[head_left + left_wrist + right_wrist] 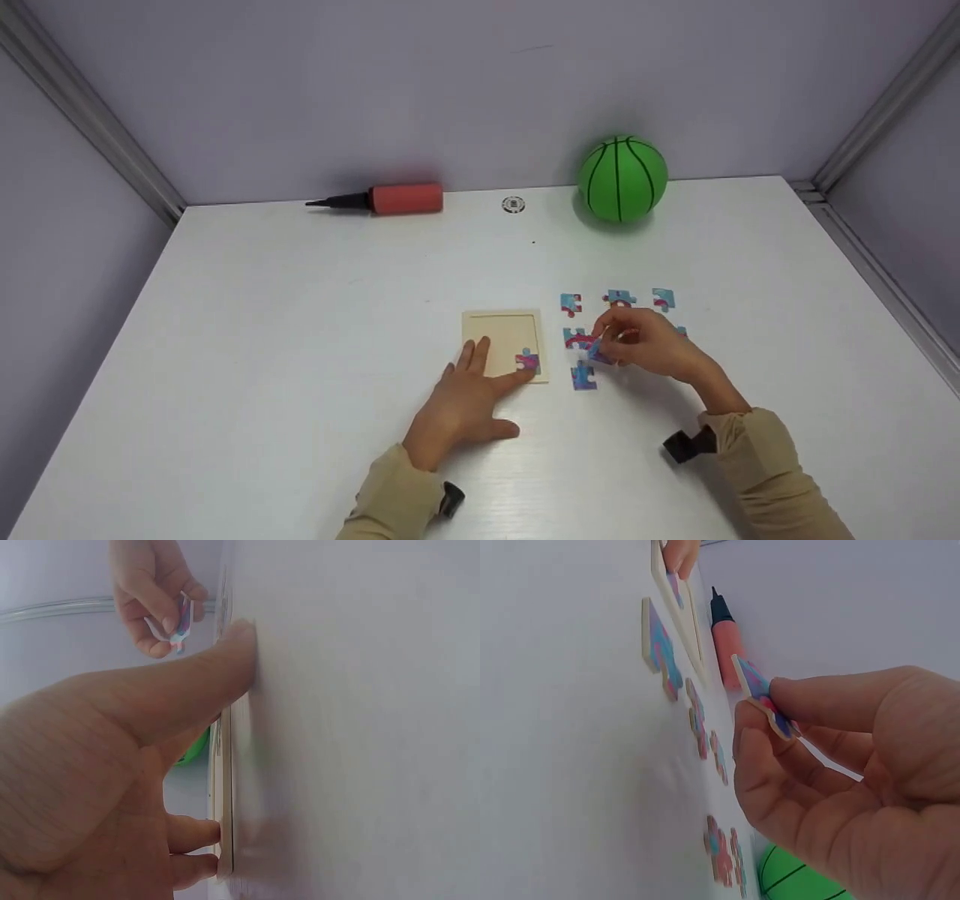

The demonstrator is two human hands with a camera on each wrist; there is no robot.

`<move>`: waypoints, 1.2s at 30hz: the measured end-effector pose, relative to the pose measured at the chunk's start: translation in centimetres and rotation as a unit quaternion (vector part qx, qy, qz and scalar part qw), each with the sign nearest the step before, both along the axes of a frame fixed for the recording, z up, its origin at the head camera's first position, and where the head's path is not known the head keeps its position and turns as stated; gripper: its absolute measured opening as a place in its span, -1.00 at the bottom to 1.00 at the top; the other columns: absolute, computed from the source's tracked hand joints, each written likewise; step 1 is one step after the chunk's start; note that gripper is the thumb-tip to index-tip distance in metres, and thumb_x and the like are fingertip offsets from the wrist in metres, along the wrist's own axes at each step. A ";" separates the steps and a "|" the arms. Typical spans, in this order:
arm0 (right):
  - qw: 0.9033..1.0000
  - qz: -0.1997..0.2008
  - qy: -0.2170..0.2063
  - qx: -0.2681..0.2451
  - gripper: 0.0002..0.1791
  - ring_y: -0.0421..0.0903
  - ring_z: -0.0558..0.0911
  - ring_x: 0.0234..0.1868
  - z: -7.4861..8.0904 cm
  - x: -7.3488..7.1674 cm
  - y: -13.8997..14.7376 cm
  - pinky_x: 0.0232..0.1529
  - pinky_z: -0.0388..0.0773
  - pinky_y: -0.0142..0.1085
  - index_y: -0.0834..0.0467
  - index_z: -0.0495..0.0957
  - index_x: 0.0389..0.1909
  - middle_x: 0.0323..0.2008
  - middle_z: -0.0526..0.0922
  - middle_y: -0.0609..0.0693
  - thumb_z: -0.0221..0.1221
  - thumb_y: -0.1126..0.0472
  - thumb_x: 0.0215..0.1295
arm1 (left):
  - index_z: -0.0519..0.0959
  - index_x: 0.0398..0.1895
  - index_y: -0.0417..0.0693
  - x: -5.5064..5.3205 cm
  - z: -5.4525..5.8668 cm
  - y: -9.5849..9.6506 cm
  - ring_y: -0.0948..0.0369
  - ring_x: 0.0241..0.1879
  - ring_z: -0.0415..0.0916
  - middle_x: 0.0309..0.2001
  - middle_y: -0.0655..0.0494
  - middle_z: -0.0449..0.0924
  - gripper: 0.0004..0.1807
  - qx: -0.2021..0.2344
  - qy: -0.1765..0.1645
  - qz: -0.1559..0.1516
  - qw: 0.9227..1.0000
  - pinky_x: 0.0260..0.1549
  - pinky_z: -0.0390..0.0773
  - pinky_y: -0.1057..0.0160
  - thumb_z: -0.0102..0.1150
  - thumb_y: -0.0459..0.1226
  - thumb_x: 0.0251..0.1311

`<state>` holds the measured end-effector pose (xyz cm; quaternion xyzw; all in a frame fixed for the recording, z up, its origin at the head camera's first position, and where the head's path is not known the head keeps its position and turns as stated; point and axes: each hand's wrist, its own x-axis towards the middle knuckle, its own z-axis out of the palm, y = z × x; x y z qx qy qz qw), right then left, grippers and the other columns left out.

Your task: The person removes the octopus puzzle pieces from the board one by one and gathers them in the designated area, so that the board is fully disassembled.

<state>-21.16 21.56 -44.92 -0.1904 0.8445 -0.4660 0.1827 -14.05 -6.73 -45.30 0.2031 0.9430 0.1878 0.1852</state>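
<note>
My right hand (646, 343) pinches a blue and purple jigsaw piece (759, 694) between thumb and fingertips, lifted above the table. Spread out, my left hand (466, 397) rests its fingers on the pale wooden puzzle tray (501, 324). One jigsaw piece lies in the tray's lower right corner, the left index fingertip (529, 374) at its lower edge. The left thumb (240, 652) sticks out to the side, off the tray. To the right of the tray, several loose pieces lie in rough rows, among them a corner piece (583, 376); my right hand partly covers some of them.
A green ball (622, 178) with black lines stands at the back right against the wall. Along the back edge lie a red hand pump (407, 199) with a black nozzle and a round black-and-white marker (513, 204). Walls rise behind and beside the white table (285, 322).
</note>
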 end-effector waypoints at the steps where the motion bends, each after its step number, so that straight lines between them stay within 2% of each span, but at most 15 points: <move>1: 1.000 -0.001 -0.002 0.000 -0.86 -0.04 0.56 -0.41 0.0 0.1 0.4 -0.36 0.59 -0.29 0.25 0.53 -0.17 -0.33 0.55 0.12 0.17 0.35 0.26 | 0.29 0.40 0.37 0.0 0.0 0.0 -0.25 0.45 -0.31 0.48 -0.32 -0.23 -0.23 0.003 -0.002 0.001 1.000 0.28 0.03 -0.26 0.35 0.00 0.07; 9: 1.000 0.022 -0.003 0.019 -0.91 -0.04 0.55 -0.37 -0.2 0.3 3.1 -0.40 0.57 -0.30 0.20 0.53 -0.20 -0.30 0.54 0.10 0.16 0.34 0.29 | 0.29 0.40 0.38 0.1 0.1 0.1 -0.23 0.46 -0.33 0.49 -0.30 -0.24 -0.23 0.010 -0.008 0.005 1.000 0.29 0.00 -0.25 0.36 0.00 0.07; 16: 0.994 0.104 0.025 0.026 -0.92 -0.14 0.46 -0.37 -0.2 0.3 4.2 -0.36 0.44 -0.42 0.21 0.55 -0.25 -0.39 0.55 0.04 0.17 0.40 0.26 | 0.29 0.40 0.38 0.1 0.2 0.1 -0.22 0.46 -0.32 0.49 -0.29 -0.24 -0.22 0.007 -0.005 0.006 1.000 0.28 0.02 -0.26 0.35 0.01 0.06; 20: 0.990 0.129 0.027 0.049 -0.89 -0.16 0.44 -0.38 -0.3 0.2 4.4 -0.35 0.41 -0.43 0.20 0.56 -0.26 -0.41 0.56 -0.02 0.13 0.44 0.26 | 0.30 0.40 0.37 0.0 0.1 0.0 -0.22 0.46 -0.32 0.49 -0.30 -0.24 -0.23 0.009 -0.006 0.004 1.000 0.28 0.01 -0.26 0.36 0.00 0.06; 23: 0.988 0.125 0.039 0.083 -0.88 -0.16 0.45 -0.40 -0.3 0.3 4.4 -0.36 0.42 -0.42 0.19 0.56 -0.26 -0.45 0.54 -0.06 0.16 0.43 0.23 | 0.30 0.40 0.36 0.0 0.1 0.0 -0.23 0.45 -0.32 0.48 -0.31 -0.24 -0.23 0.008 -0.004 0.001 1.000 0.28 0.02 -0.27 0.36 0.00 0.06; 27: 0.988 0.095 0.041 0.114 -0.84 -0.13 0.48 -0.38 0.0 0.5 4.3 -0.35 0.47 -0.39 0.21 0.54 -0.25 -0.46 0.51 -0.07 0.28 0.36 0.15 | 0.30 0.40 0.35 0.0 0.1 -0.1 -0.24 0.45 -0.30 0.48 -0.32 -0.22 -0.23 0.006 -0.001 -0.002 1.000 0.27 0.03 -0.28 0.36 0.00 0.06; 36: 0.987 0.063 0.044 0.144 -0.87 -0.13 0.48 -0.44 -0.2 0.5 4.2 -0.40 0.47 -0.36 0.15 0.55 -0.37 -0.53 0.52 -0.10 0.31 0.34 0.10 | 0.30 0.40 0.32 0.1 0.4 -0.2 -0.25 0.45 -0.31 0.48 -0.34 -0.23 -0.24 0.021 -0.007 -0.002 1.000 0.27 0.02 -0.29 0.34 -0.02 0.07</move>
